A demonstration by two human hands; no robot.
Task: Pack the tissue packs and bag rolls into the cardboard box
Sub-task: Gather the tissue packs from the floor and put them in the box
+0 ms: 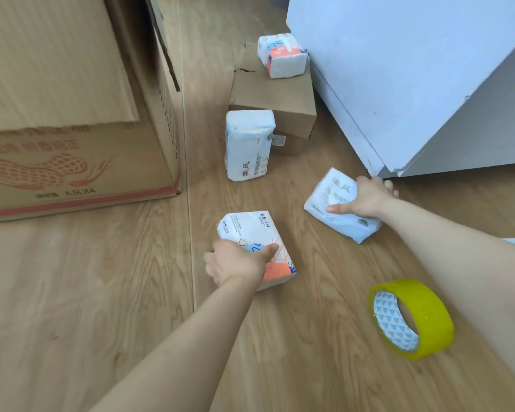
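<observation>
A large cardboard box (81, 162) with red print stands on the wood floor at the left, its flap lying over the top. My left hand (235, 263) grips a white tissue pack with an orange corner (262, 233) that rests on the floor. My right hand (366, 200) holds a pale blue-and-white tissue pack (330, 191) near the white cabinet's corner. Another white tissue pack (247, 147) leans against a small brown box (280, 93). On top of that small box lies a further pack with orange print (283, 56). No bag rolls are visible.
A roll of yellow packing tape (414, 319) stands on edge at the lower right. A white cabinet (414, 69) fills the upper right, close to my right hand. Bare wood floor stretches between the big box and the packs.
</observation>
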